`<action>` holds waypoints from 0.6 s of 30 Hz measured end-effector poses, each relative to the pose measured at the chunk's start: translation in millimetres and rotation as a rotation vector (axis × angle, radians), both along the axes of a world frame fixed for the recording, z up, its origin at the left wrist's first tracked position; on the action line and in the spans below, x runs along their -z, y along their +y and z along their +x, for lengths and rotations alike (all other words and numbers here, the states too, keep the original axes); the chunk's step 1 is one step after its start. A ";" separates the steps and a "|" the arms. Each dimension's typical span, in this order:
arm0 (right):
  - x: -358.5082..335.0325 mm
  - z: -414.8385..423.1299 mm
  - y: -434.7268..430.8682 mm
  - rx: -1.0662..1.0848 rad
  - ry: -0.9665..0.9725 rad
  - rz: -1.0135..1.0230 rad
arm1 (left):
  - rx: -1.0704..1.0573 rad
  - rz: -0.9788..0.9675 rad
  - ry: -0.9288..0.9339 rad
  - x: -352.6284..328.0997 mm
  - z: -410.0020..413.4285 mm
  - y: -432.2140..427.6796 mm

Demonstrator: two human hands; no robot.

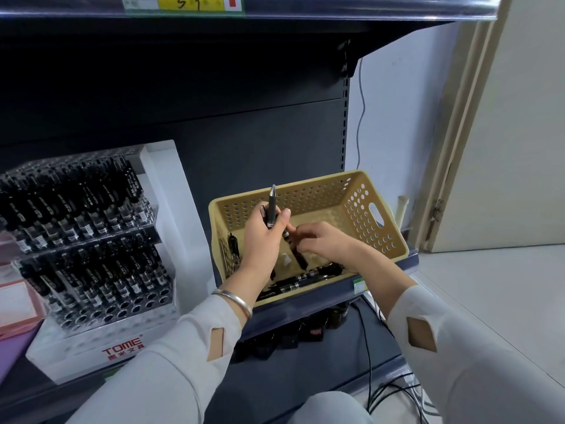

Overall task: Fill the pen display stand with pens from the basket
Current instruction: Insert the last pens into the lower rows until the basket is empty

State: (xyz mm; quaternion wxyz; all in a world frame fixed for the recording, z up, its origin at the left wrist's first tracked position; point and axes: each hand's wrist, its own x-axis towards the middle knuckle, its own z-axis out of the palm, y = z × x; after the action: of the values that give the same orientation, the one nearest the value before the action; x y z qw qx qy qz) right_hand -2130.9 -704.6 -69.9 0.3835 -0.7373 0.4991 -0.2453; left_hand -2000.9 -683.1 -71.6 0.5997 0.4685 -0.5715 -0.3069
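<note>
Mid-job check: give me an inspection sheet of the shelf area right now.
Surface: dark shelf carries the pen stand and the basket.
Job's things: pen stand mostly full, front holes of lower tier empty; basket holds loose pens.
Clutter: pink box left of the stand; dark items beneath the shelf.
Hands: left hand grips an upright pen; right hand pinches a second pen over the basket.
Cables: black cables below the shelf at right; grey cord down the wall.
Surroundings: door at right.

Left hand (264, 240) raised, fingers curled round upright pen (271, 203); right hand (327, 243) apparently pinching second pen (301, 261).
</note>
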 end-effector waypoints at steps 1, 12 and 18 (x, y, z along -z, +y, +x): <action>0.6 -0.5 0.1 0.000 -0.023 0.013 | -0.011 -0.007 0.026 -2.8 0.6 0.0; 16.5 -13.4 -11.1 -0.059 0.630 0.055 | -0.054 0.039 -0.050 3.1 7.1 -7.9; 21.0 -11.9 -14.3 -0.116 0.791 0.050 | -0.037 0.056 -0.042 5.3 7.9 -7.6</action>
State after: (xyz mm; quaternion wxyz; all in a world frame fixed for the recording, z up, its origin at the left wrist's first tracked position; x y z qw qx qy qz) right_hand -2142.8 -718.9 -90.9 0.1928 -0.7924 0.5714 0.0918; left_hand -1993.0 -690.6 -76.8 0.5799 0.5017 -0.5664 -0.3019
